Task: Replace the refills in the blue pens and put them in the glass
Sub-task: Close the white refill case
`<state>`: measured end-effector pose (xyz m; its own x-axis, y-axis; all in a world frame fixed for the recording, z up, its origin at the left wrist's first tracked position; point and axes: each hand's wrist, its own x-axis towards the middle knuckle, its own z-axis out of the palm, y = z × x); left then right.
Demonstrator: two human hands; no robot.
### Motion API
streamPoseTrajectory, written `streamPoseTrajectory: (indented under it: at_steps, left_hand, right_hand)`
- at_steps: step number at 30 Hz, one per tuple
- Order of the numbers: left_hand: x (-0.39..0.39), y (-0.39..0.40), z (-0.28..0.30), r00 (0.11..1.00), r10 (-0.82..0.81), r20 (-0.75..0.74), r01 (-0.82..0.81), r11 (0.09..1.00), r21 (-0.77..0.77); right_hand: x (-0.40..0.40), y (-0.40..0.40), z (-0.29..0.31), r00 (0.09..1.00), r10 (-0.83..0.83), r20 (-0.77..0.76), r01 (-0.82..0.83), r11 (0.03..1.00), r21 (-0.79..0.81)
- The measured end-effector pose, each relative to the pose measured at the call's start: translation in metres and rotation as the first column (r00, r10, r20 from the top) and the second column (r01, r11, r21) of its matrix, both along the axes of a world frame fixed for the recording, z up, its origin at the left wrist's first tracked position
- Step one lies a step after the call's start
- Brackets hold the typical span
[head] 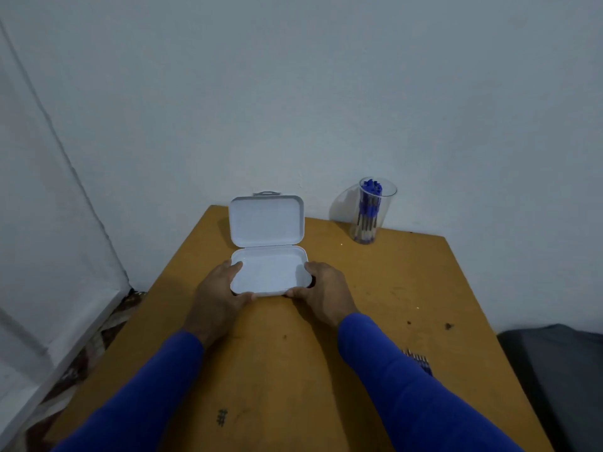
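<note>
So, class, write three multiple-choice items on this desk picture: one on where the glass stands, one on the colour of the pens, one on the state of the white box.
1. Where does the glass stand on the table?
A. at the far edge, right of the box
B. inside the box
C. in front of the hands

2. What colour are the pens in the glass?
A. red
B. blue
C. green

3. How is the white box?
A. shut
B. upside down
C. open, lid raised

Answers:
1. A, since it stands near the wall, right of the box.
2. B, by their blue caps and grips.
3. C, as the lid stands up behind the tray, which the left hand and right hand hold at its sides.
</note>
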<state>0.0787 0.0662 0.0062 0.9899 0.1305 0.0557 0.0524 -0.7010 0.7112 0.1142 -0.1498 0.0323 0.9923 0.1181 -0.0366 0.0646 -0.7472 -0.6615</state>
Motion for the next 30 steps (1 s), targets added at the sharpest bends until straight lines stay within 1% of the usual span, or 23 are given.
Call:
streamPoseTrajectory:
  at_steps: [8,12,16,24,30]
  left_hand:
    - [0.077,-0.057,0.003,0.998,-0.064,-0.014,0.064,0.998,0.000]
    - [0.110,-0.066,0.001,0.996,-0.085,-0.008,0.085,0.996,0.008]
    - [0.135,-0.070,0.000,0.994,-0.106,0.000,0.106,0.994,0.015]
    - [0.152,-0.072,-0.005,0.990,-0.143,0.021,0.143,0.990,0.017]
    - [0.146,-0.068,-0.009,0.988,-0.147,0.053,0.149,0.989,-0.020]
  right_hand:
    - [0.043,-0.053,-0.004,0.990,-0.139,0.016,0.138,0.990,0.026]
    - [0.067,-0.061,-0.009,0.984,-0.167,0.053,0.166,0.985,0.038]
    - [0.086,-0.065,-0.012,0.978,-0.199,0.054,0.197,0.979,0.048]
    - [0.098,-0.068,-0.013,0.977,-0.207,0.059,0.204,0.978,0.050]
    - [0.085,-0.070,-0.003,0.983,-0.177,0.055,0.167,0.976,0.140]
